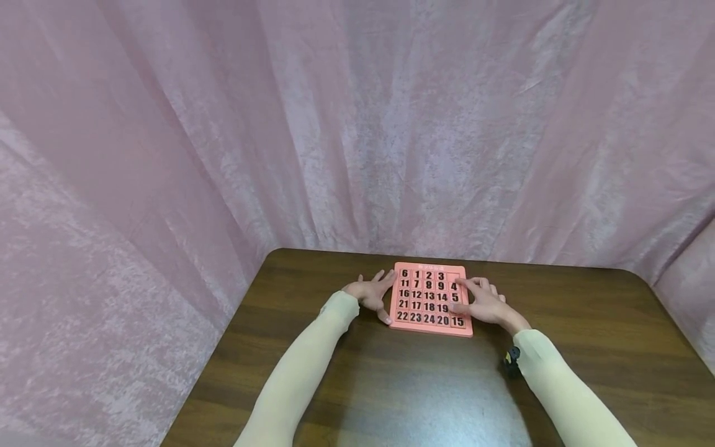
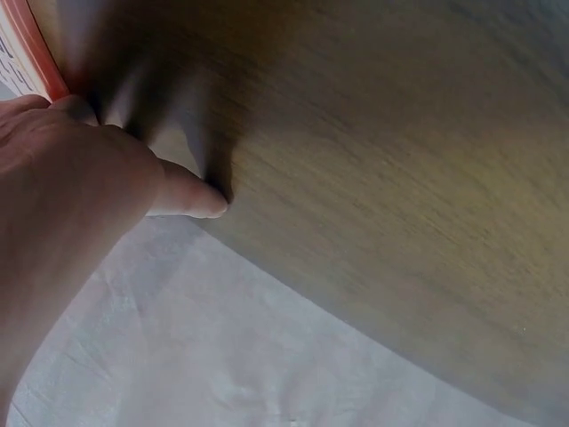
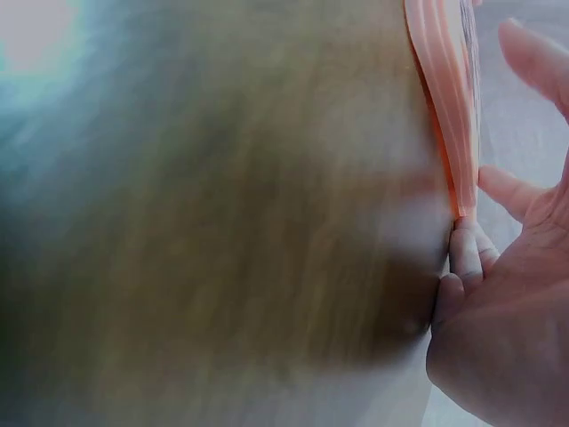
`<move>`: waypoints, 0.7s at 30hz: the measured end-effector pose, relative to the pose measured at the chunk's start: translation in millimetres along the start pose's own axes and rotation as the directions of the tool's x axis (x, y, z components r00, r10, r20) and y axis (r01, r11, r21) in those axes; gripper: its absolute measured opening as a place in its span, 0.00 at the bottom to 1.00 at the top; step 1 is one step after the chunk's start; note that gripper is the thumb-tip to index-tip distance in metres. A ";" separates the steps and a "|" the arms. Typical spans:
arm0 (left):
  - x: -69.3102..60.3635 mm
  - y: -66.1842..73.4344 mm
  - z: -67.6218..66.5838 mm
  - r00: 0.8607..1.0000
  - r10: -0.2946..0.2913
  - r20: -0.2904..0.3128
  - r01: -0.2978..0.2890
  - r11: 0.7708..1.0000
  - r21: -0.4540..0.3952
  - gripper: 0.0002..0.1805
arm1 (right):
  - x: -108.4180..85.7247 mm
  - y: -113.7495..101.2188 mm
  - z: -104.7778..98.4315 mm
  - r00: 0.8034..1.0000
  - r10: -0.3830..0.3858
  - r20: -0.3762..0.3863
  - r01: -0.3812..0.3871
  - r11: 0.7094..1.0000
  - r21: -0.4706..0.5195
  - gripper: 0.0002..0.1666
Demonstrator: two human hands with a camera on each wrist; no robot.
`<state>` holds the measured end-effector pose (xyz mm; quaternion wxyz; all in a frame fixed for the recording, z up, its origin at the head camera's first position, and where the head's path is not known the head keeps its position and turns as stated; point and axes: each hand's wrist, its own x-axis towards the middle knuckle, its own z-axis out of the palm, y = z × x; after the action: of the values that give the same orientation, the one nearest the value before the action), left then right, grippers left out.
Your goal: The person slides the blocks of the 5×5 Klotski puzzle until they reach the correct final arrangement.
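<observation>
A pink sliding number puzzle [image 1: 429, 297] lies flat on the wooden table, its black-numbered tiles facing up. One empty slot shows at its top right corner, above tile 4. My left hand [image 1: 371, 293] is at the puzzle's left edge, fingers spread and thumb at the lower left corner. Over the right side reaches my right hand [image 1: 485, 305], a fingertip by tile 4 and the thumb by tile 19, covering the tile beside it. In the right wrist view, some fingers of that hand lie along the puzzle's side; neither hand curls round it.
The brown wooden table [image 1: 586, 323] extends on both sides of the puzzle, with a bright reflection in front. Pink velvet curtains [image 1: 424, 136] hang behind the table's far edge and on the left. A small dark object [image 1: 511, 358] sits at the right sleeve's cuff.
</observation>
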<state>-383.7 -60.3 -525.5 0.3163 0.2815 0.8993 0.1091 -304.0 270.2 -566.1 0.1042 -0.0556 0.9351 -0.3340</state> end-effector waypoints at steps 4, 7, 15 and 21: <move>-0.4 -0.1 0.5 1.000 0.000 -0.005 0.000 1.000 0.004 0.73 | -8.3 -1.9 0.9 0.999 -0.023 0.036 0.023 1.000 0.006 0.71; 0.5 0.7 1.3 0.999 -0.031 -0.007 0.031 0.999 0.019 0.73 | -14.6 -2.2 2.9 0.997 -0.067 0.046 0.067 0.998 -0.010 0.80; 7.1 13.1 -0.9 0.990 -0.135 -0.040 0.139 0.984 0.115 0.76 | -26.5 -8.1 6.2 0.987 -0.159 0.022 0.160 0.982 -0.097 0.88; 0.3 25.0 -4.9 0.993 -0.101 -0.068 0.104 0.993 0.052 0.75 | -25.8 -6.2 11.3 0.991 -0.136 0.023 0.137 0.983 -0.120 0.90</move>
<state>-376.0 -39.8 -512.5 0.2840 0.2398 0.9251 0.0771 -276.1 262.9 -566.5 0.0843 -0.1282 0.9469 -0.2824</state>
